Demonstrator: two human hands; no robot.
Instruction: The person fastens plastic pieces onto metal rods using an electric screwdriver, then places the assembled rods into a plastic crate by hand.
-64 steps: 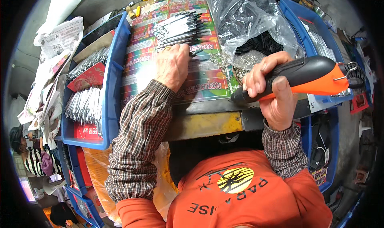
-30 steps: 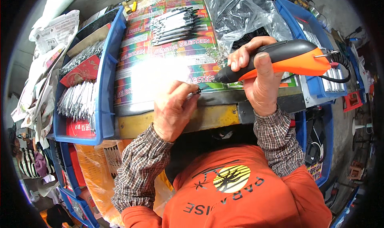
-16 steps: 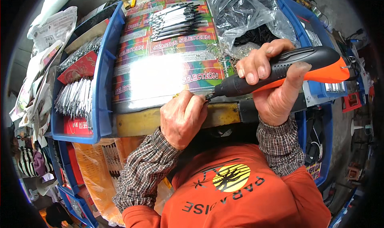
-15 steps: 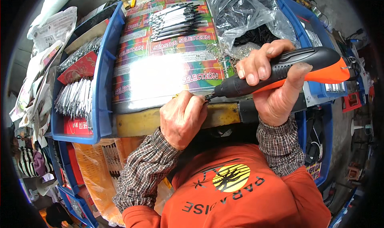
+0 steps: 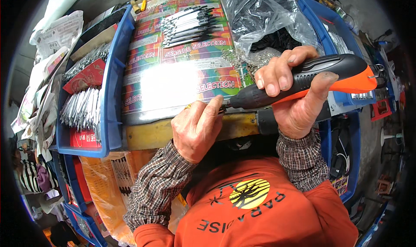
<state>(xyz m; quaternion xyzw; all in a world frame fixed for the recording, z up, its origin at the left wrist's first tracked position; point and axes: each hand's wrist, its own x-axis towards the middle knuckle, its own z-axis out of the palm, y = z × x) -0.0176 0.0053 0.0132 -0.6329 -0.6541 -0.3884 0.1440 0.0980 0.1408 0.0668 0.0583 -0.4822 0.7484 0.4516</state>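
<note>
My right hand is wrapped round a black-and-orange electric screwdriver, held nearly level with its bit pointing left. The bit meets a small dark piece at the fingertips of my left hand, just above the near edge of the work surface. My left fingers are closed round that piece and hide most of it, so its kind does not show. Farther back lies a stack of slim black-and-silver pieces. Tiny metal screws are scattered to the right of the stack.
A blue bin at the left holds thin silvery pieces. At the far right of the board, a clear plastic bag contains black parts. Another blue bin stands beyond it. A yellow strip edges the table.
My left index finger has lifted and straightened, while the other fingers stay curled at the piece. The screwdriver has shifted slightly, with its bit still at my left fingertips.
</note>
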